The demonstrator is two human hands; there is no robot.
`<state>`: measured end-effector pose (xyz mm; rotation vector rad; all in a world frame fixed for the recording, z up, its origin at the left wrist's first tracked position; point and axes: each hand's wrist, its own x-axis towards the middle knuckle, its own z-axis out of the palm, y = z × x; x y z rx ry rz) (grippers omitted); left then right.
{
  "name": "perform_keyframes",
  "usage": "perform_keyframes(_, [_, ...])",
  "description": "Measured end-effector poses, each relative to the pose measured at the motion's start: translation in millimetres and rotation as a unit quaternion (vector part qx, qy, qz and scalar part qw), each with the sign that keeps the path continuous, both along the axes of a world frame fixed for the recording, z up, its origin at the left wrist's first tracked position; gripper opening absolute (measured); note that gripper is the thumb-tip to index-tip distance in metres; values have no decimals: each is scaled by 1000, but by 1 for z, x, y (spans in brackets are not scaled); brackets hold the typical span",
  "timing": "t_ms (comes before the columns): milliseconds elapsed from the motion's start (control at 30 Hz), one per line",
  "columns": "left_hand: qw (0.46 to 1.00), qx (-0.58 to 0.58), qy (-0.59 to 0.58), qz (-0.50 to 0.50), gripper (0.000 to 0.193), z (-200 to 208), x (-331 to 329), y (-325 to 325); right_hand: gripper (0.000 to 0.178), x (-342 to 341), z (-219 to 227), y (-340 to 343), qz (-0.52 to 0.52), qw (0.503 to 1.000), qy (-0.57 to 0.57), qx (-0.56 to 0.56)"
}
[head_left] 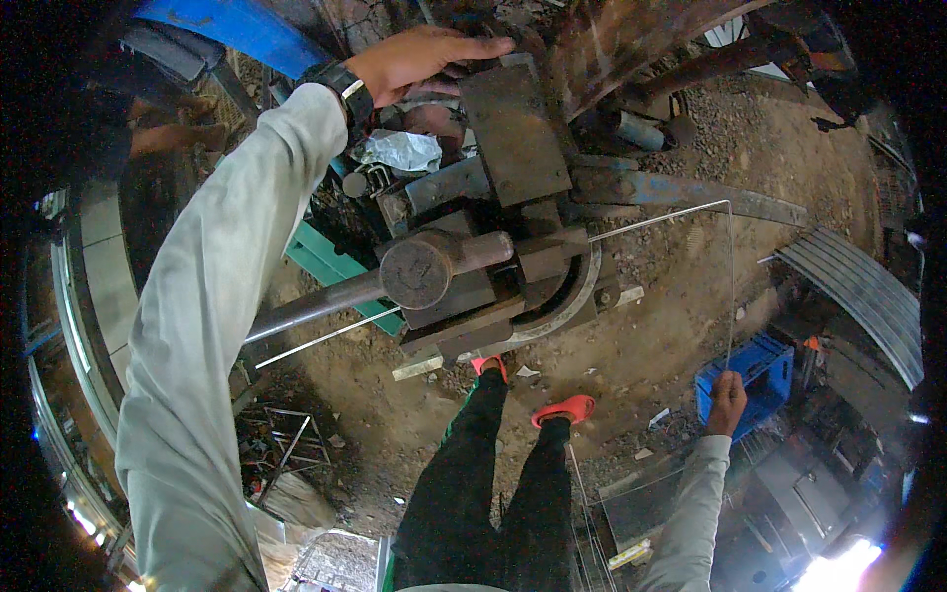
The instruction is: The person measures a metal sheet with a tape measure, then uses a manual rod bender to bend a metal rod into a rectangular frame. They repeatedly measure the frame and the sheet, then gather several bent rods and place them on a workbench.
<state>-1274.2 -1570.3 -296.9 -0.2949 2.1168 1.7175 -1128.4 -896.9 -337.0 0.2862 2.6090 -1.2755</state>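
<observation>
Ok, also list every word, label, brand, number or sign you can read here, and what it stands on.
None can be read.
Round metal knob by the vise: a faint mark on its face, too unclear to read.
Black wristband: too small and blurred to read.
Blue crate: no lettering can be made out.

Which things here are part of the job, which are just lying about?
Likely in use:
bent thin rod, in right hand
vise-like metal block, left hand at its far end

Apparently lying about:
blue crate
corrugated sheet
crumpled silvery wrapping
</observation>
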Motion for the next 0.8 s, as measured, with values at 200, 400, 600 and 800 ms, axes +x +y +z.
perform_keyframes(200, [1000,-9,11,-4,74,2,-3,5,32,-4,-2,11,21,999,15,18])
perform_keyframes(400, [1000,-2,13,1,72,-1,-1,3,33,-8,-4,7,26,999,22,17])
perform_keyframes(600, [1000,29,-10,-9,68,0,-5,3,33,-7,-6,10,11,1000,7,11])
perform_keyframes(800, [998,56,-16,-8,59,0,-3,-1,33,-3,-7,4,-10,1000,16,-25])
